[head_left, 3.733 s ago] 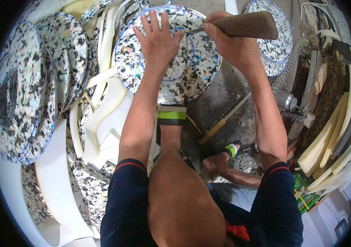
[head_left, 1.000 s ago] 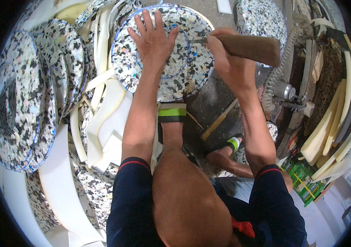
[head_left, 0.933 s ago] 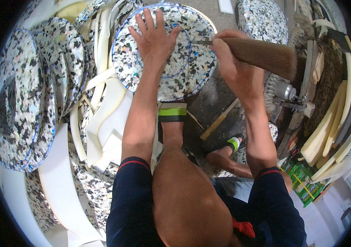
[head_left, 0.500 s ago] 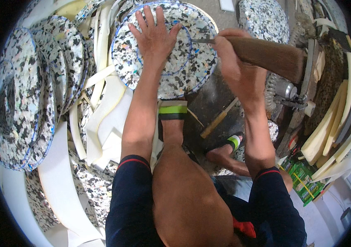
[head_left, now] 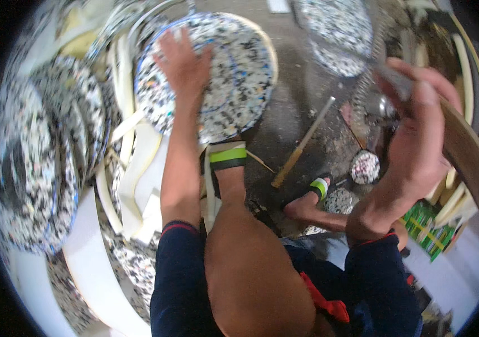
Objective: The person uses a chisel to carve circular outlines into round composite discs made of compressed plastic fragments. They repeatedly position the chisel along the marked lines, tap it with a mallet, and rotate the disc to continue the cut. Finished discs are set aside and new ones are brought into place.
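My left hand (head_left: 186,70) lies flat, fingers spread, on a speckled black-and-white foam disc (head_left: 248,98) marked with blue rings. My right hand (head_left: 419,123) is raised to the right of the disc, gripping a tool with a broad brown wooden handle (head_left: 470,163); its thin blade is blurred. Below the disc, a sandalled foot (head_left: 227,157) is at its lower edge. A long tool with a yellowish handle (head_left: 284,171) lies on the dark floor between my arms.
Several speckled discs (head_left: 37,157) are heaped at left beside cream foam strips (head_left: 124,90). Another disc (head_left: 335,28) lies at upper right, a small round piece (head_left: 365,167) below it. Foam strips (head_left: 464,73), a coiled hose, metal fitting (head_left: 379,104) and green packet (head_left: 425,230) are at right.
My right hand has swung right and away from the disc with the wooden-handled tool. My left hand stays spread on the disc. The view has shifted and blurred.
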Demonstrator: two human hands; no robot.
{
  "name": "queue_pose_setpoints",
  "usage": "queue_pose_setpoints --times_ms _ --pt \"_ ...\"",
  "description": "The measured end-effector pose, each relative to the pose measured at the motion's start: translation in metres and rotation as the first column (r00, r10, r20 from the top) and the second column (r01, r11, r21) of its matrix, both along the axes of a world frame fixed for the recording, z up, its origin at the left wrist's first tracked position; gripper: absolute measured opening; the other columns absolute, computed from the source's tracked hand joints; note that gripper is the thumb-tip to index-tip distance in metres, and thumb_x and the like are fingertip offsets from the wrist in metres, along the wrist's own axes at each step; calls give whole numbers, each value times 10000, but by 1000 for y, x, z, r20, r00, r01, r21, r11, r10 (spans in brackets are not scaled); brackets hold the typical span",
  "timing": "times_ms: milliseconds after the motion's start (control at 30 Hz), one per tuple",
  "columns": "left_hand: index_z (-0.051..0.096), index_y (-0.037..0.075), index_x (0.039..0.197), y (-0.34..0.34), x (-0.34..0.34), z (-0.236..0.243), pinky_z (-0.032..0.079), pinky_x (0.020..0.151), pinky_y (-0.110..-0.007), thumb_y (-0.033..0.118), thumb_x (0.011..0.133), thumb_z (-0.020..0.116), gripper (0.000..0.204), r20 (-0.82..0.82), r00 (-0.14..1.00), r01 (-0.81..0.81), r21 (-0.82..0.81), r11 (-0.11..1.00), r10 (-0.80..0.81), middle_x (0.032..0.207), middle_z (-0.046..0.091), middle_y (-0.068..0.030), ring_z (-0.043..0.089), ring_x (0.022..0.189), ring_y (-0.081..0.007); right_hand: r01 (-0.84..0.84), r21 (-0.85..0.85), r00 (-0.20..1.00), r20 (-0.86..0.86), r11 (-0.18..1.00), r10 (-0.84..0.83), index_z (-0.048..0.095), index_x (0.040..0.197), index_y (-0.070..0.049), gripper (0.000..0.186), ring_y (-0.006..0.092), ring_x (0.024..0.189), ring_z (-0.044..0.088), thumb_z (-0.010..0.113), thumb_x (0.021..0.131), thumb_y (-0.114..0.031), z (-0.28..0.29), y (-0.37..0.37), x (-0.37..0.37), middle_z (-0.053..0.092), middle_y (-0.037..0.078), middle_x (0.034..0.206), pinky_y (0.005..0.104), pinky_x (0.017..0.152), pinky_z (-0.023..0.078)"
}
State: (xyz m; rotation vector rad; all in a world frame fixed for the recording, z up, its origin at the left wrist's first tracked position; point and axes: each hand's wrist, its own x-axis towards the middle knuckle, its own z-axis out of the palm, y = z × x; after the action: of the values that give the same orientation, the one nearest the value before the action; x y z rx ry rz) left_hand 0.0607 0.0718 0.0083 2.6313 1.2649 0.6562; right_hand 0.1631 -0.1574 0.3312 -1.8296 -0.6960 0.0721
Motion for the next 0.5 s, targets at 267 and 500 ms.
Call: queue_pose_setpoints --times_ms 267,500 --pt "520 -66 1305 -81 -146 46 508 847 -330 264 985 726 504 292 841 -259 -521 813 455 1109 573 -153 545 983 -214 -51 -529 911 322 847 256 681 1127 -36 268 286 998 654 740 907 -179 -87 -106 22 646 149 1145 387 852 565" --pt "540 29 1301 -128 -164 56 520 748 -322 459 986 682 552 26 595 137 -988 -69 803 1086 607 -81 574 939 -184 155 -817 912 335 556 238 637 1117 -72 278 370 1049 580 720 869 -166 -261 -123 -5 484 228 1373 462 810 557"
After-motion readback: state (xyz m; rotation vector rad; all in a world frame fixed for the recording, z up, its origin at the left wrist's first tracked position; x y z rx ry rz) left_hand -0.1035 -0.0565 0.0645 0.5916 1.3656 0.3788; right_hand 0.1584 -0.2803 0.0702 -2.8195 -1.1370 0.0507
